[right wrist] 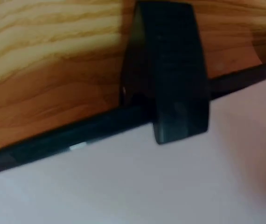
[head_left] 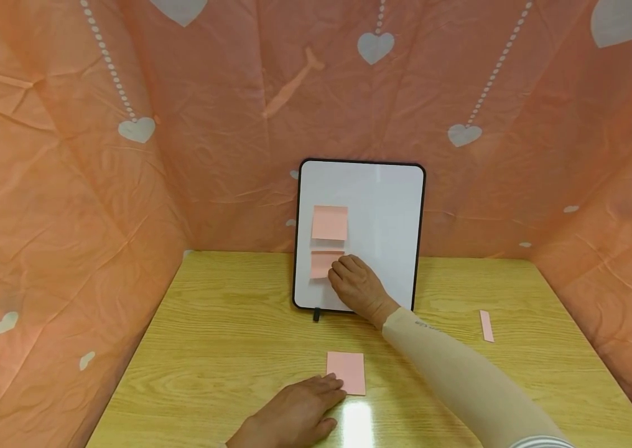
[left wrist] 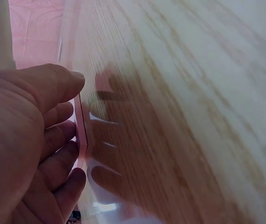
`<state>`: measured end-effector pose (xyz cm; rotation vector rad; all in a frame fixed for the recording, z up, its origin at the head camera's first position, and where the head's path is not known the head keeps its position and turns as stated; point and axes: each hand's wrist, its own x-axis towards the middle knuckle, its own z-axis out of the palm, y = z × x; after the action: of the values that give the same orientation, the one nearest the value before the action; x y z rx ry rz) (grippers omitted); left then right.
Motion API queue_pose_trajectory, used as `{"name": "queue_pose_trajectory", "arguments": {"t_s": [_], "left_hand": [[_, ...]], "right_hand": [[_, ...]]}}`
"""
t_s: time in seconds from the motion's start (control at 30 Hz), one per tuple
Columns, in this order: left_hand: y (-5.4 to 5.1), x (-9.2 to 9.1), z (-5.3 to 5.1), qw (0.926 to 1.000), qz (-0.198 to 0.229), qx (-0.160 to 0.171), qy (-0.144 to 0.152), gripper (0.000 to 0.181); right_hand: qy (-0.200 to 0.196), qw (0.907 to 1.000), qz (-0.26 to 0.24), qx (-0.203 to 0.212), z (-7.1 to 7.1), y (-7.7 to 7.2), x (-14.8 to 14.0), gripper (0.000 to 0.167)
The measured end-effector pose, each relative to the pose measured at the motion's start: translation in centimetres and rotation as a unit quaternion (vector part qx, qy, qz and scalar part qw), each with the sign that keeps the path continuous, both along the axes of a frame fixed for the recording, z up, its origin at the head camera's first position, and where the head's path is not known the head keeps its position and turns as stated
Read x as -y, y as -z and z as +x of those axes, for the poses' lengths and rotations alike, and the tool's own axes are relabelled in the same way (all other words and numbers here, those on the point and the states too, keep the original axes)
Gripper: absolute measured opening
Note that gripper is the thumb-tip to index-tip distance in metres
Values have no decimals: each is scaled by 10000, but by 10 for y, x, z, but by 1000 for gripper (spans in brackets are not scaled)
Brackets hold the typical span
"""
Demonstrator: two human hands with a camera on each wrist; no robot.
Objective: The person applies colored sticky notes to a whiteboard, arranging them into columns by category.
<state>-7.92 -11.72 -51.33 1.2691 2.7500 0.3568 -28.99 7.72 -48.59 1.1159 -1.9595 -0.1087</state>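
Note:
A white dry-erase board [head_left: 385, 218] with a black frame stands tilted up on the table, two pink sticky notes on its left half. The upper sticky note [head_left: 329, 222] lies against the board. At the right side of the lower sticky note [head_left: 323, 264], my right hand [head_left: 359, 287] has curled fingers and covers its lower right corner; the fingertips are hidden. My left hand [head_left: 299, 410] rests its fingertips on the lower left of a pink sticky-note pad [head_left: 349, 367]. In the left wrist view, relaxed fingers lie beside the thin pad edge [left wrist: 81, 128].
A narrow pink strip [head_left: 486, 326] lies on the wooden table [head_left: 226, 348] at the right. The board's black foot [right wrist: 177, 70] is large in the right wrist view. A pink cloth [head_left: 226, 174] with pale hearts hangs around the back and sides.

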Motion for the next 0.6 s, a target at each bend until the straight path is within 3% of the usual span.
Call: {"name": "queue_pose_trajectory", "arguments": {"t_s": [0.33, 0.6], "left_hand": [[-1, -1, 0, 9998, -10, 182, -81, 45], [2, -1, -1, 9999, 39, 91, -84, 45]], "right_hand": [[84, 9999, 6, 92, 0, 2, 0, 16], [103, 9998, -93, 172, 1, 4, 1, 15]]}}
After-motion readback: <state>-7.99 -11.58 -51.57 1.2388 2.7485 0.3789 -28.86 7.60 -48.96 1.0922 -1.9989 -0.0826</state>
